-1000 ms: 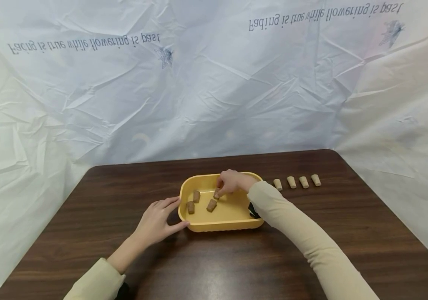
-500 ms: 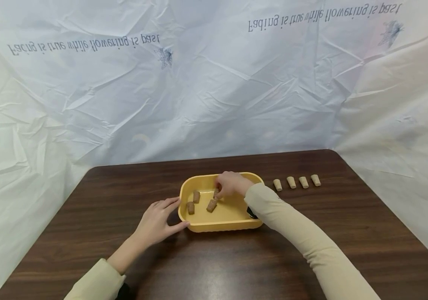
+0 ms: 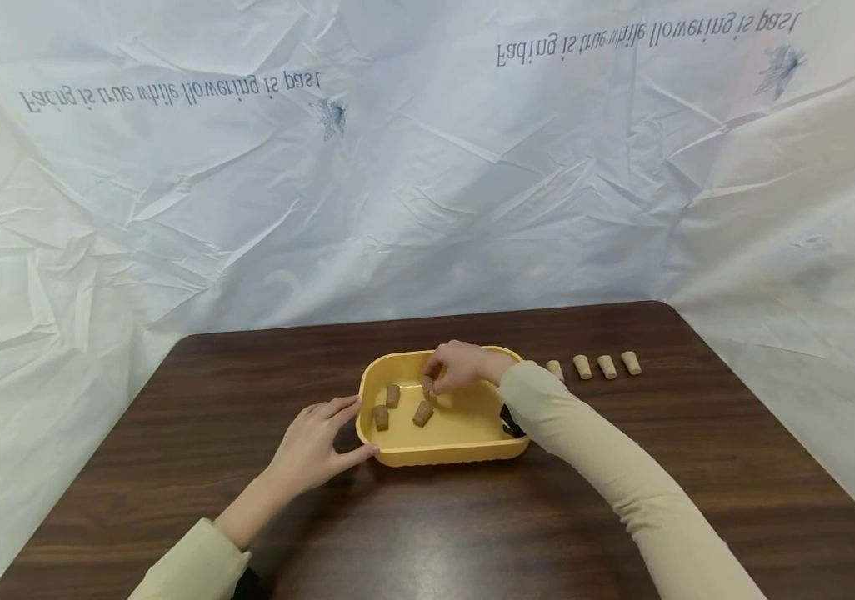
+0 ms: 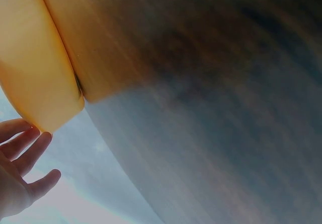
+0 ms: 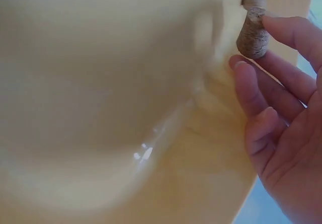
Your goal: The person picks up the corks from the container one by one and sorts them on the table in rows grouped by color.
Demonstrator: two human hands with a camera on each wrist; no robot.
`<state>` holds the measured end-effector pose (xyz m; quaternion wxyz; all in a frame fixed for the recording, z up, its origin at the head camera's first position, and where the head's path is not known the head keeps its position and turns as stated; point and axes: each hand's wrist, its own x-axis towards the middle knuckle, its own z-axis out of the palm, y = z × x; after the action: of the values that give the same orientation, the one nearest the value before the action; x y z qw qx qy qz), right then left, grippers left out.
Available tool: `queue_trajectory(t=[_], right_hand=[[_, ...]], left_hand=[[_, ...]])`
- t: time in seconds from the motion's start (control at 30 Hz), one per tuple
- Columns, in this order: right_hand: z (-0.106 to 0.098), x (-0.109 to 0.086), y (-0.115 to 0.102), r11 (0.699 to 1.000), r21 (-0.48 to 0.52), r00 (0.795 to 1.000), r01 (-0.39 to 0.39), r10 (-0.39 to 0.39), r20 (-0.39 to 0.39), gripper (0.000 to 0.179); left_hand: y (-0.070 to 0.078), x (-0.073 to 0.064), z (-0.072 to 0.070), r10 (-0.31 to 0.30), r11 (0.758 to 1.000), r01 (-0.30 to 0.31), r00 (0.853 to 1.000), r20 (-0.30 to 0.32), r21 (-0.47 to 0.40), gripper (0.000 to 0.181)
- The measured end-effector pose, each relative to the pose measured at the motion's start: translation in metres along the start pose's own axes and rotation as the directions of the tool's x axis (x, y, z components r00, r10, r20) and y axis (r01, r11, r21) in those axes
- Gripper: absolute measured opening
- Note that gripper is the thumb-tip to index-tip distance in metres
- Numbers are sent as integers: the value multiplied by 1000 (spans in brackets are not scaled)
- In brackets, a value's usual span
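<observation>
A yellow plastic basin stands on the dark table. My left hand touches its left end, fingers spread and fairly straight; in the left wrist view the fingertips meet the basin's outer wall. Inside the basin, my right hand pinches a brown cork stopper between thumb and fingers. Close below it lies another brown cork. Two more brown corks, an upper one and a lower one, stand near the basin's left end.
Several paler corks form a row on the table right of the basin, the nearest partly behind my right sleeve. The brown wooden table ends at a hanging white sheet behind and at the sides.
My right hand has lifted slightly and the pinched cork shows more clearly, shifted a little left. The left hand, the basin and the other corks stay in place.
</observation>
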<state>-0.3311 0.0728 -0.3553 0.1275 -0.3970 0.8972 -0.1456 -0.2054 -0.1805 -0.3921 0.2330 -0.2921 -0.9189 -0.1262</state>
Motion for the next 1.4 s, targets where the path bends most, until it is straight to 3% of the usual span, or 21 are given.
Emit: queue_trajectory(t=[0.37, 0.6, 1.17, 1.4], right_hand=[[-40, -20, -4, 989, 76, 992, 125, -123, -27, 34], [-54, -46, 3, 989, 95, 992, 110, -103, -70, 33], [-46, -111, 43, 992, 95, 981, 87, -68, -182, 38], [-37, -136, 51, 978, 203, 986, 46, -12, -165, 42]], left_hand=[[-1, 1, 0, 3, 1000, -3, 1000, -11, -8, 69], [-1, 0, 1, 7, 1000, -7, 1000, -17, 0, 69], [-1, -1, 0, 4, 1000, -4, 1000, -14, -10, 68], [-2, -1, 2, 20, 1000, -20, 999, -29, -4, 69]])
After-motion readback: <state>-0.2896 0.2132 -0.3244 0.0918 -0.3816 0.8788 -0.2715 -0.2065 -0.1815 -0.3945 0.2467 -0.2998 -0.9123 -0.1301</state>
